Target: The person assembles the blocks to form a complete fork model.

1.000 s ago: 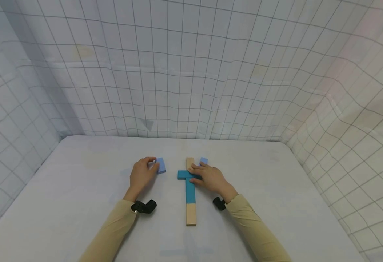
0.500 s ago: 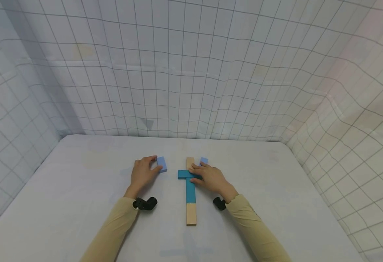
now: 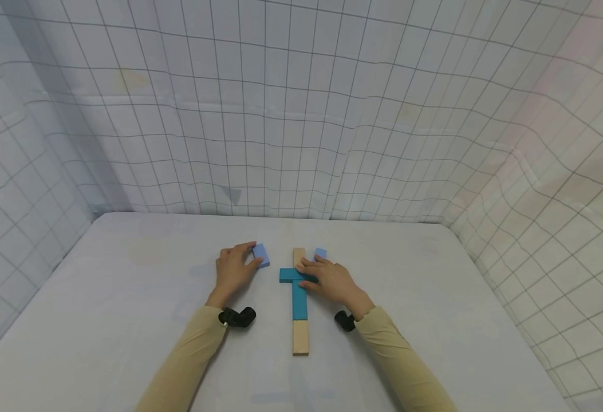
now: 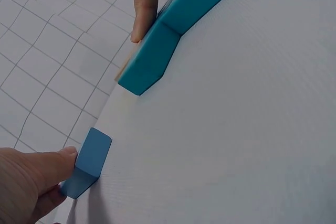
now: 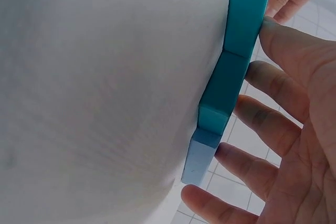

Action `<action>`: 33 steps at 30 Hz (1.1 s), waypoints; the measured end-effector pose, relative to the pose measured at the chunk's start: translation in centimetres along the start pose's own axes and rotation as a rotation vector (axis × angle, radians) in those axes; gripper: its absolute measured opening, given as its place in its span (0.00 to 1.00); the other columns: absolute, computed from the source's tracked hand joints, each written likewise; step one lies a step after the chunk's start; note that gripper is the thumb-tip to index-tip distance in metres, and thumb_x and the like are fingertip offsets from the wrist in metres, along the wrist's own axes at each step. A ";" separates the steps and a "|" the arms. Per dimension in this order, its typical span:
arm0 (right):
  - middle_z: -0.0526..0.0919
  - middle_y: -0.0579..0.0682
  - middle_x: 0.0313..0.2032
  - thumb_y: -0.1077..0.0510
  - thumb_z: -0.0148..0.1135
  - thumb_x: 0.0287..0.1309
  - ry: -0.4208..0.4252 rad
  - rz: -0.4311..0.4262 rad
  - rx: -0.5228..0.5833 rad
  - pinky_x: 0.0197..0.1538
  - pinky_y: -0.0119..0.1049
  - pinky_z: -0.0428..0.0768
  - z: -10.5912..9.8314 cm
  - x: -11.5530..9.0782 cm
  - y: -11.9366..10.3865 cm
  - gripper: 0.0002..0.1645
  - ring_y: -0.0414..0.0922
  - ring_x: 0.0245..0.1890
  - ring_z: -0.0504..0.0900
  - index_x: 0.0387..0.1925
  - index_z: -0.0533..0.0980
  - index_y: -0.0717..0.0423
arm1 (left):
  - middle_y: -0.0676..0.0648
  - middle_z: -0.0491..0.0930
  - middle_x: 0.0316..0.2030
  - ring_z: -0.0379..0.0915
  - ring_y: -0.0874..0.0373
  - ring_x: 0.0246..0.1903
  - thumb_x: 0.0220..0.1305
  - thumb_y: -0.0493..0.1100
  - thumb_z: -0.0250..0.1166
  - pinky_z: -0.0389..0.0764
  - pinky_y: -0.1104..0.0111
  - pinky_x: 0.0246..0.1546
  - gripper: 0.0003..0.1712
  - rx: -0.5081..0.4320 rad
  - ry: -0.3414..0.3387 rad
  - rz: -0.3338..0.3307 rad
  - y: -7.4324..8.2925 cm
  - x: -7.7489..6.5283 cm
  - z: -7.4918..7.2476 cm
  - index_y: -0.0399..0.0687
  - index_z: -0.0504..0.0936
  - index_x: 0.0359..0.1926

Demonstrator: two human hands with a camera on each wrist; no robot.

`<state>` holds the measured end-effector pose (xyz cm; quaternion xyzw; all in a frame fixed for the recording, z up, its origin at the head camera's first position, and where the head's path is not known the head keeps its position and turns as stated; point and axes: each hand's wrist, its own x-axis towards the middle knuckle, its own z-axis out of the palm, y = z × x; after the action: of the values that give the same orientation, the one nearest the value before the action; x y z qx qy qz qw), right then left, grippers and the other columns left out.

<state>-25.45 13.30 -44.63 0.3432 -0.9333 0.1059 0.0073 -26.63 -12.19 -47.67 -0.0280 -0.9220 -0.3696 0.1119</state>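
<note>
My left hand (image 3: 233, 270) pinches a light blue block (image 3: 262, 256) between thumb and fingers, left of a line of flat blocks. In the left wrist view this block (image 4: 95, 153) is on the white surface, its far side hidden. Over the blocks' upper part my right hand (image 3: 334, 280) rests with spread fingers, touching a teal crosspiece block (image 3: 287, 276) and partly hiding it. A longer teal block (image 3: 299, 302) runs below the crosspiece. Beyond the right fingertips lies another light blue block (image 3: 321, 252), which meets the teal one in the right wrist view (image 5: 201, 157).
A beige block (image 3: 299, 255) stands at the line's far end and a second beige block (image 3: 300, 339) at its near end. The white table (image 3: 141, 297) ends at a grid-patterned curtain (image 3: 291, 126), which also hangs on both sides.
My left hand has moved right and slightly away from me with the light blue block, bringing it nearer the line. The right hand and the other blocks have stayed put.
</note>
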 end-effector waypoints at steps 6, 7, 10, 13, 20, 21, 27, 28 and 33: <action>0.68 0.49 0.64 0.42 0.57 0.63 0.004 0.001 0.002 0.52 0.56 0.73 0.0 -0.1 0.0 0.29 0.56 0.65 0.62 0.62 0.72 0.49 | 0.35 0.71 0.58 0.60 0.36 0.54 0.61 0.47 0.66 0.59 0.46 0.52 0.29 -0.018 0.010 0.002 0.3 0.2 0.5 0.39 0.74 0.60; 0.68 0.49 0.64 0.42 0.57 0.63 0.005 0.001 0.004 0.53 0.56 0.72 0.0 -0.1 0.0 0.29 0.56 0.65 0.62 0.62 0.72 0.49 | 0.36 0.72 0.58 0.60 0.36 0.54 0.61 0.48 0.66 0.59 0.46 0.52 0.29 -0.020 0.011 0.000 0.3 0.3 0.6 0.39 0.75 0.60; 0.68 0.49 0.64 0.42 0.57 0.63 0.007 0.002 0.004 0.53 0.56 0.72 0.0 -0.1 0.0 0.30 0.57 0.65 0.62 0.62 0.72 0.49 | 0.36 0.72 0.58 0.59 0.36 0.54 0.60 0.49 0.67 0.59 0.47 0.52 0.29 -0.032 0.011 -0.012 0.4 0.3 0.7 0.40 0.75 0.59; 0.68 0.48 0.64 0.42 0.57 0.63 0.006 0.003 0.001 0.53 0.56 0.72 0.0 -0.1 0.1 0.30 0.56 0.65 0.62 0.62 0.72 0.49 | 0.36 0.72 0.57 0.59 0.37 0.53 0.59 0.50 0.68 0.59 0.48 0.51 0.29 -0.049 0.017 -0.026 0.6 0.3 1.0 0.40 0.76 0.58; 0.68 0.48 0.64 0.42 0.58 0.63 0.009 0.003 0.000 0.53 0.55 0.73 0.1 -0.1 0.1 0.29 0.56 0.65 0.63 0.62 0.72 0.50 | 0.38 0.73 0.57 0.60 0.38 0.54 0.58 0.51 0.68 0.58 0.48 0.53 0.29 -0.044 0.001 -0.020 0.7 0.6 1.5 0.42 0.77 0.58; 0.68 0.48 0.64 0.42 0.58 0.63 0.009 0.003 0.000 0.53 0.55 0.73 0.0 -0.1 0.1 0.29 0.56 0.65 0.63 0.62 0.72 0.50 | 0.38 0.73 0.57 0.60 0.38 0.55 0.59 0.52 0.68 0.58 0.48 0.53 0.29 -0.042 -0.007 -0.020 0.8 0.6 1.6 0.42 0.77 0.58; 0.68 0.49 0.64 0.43 0.58 0.63 0.011 0.000 -0.007 0.53 0.55 0.73 0.0 0.0 0.1 0.29 0.56 0.65 0.63 0.62 0.72 0.50 | 0.38 0.73 0.57 0.60 0.38 0.56 0.59 0.52 0.67 0.57 0.47 0.55 0.30 -0.047 -0.031 -0.001 1.0 0.8 1.8 0.42 0.77 0.59; 0.69 0.49 0.64 0.43 0.58 0.63 0.013 -0.001 -0.008 0.53 0.55 0.73 0.0 0.0 0.1 0.29 0.56 0.65 0.63 0.62 0.73 0.50 | 0.39 0.73 0.57 0.60 0.38 0.56 0.59 0.52 0.68 0.57 0.47 0.56 0.30 -0.047 -0.032 0.005 1.0 0.8 1.8 0.43 0.77 0.59; 0.68 0.48 0.64 0.42 0.57 0.63 0.010 0.005 -0.005 0.54 0.56 0.72 0.0 0.0 0.1 0.29 0.56 0.65 0.63 0.62 0.72 0.49 | 0.39 0.74 0.57 0.60 0.39 0.56 0.59 0.53 0.68 0.57 0.47 0.56 0.30 -0.047 -0.043 0.017 0.9 1.0 2.0 0.43 0.77 0.59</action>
<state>-25.50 13.35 -44.66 0.3403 -0.9343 0.1055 0.0125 -27.88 -10.17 -48.22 -0.0464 -0.9149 -0.3897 0.0945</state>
